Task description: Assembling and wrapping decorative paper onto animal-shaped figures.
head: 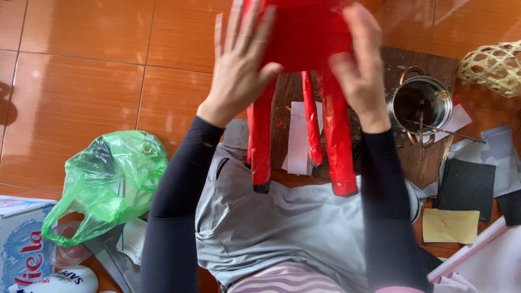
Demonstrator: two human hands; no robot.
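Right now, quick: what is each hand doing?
Left hand: open, fingers spread, flat against the side of the red paper-covered frame.
Right hand: open, pressed on the frame's other side.

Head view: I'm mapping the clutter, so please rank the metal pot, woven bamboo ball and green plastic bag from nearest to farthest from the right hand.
1. Metal pot, just right of the right hand.
2. Woven bamboo ball, far right.
3. Green plastic bag, lower left.

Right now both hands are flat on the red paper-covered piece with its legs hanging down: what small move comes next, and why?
Probably keep pressing and smooth the paper downward. The left hand and right hand lie spread on the red body, gripping nothing else, and the covering on the red legs looks wrinkled, with dark ends showing.
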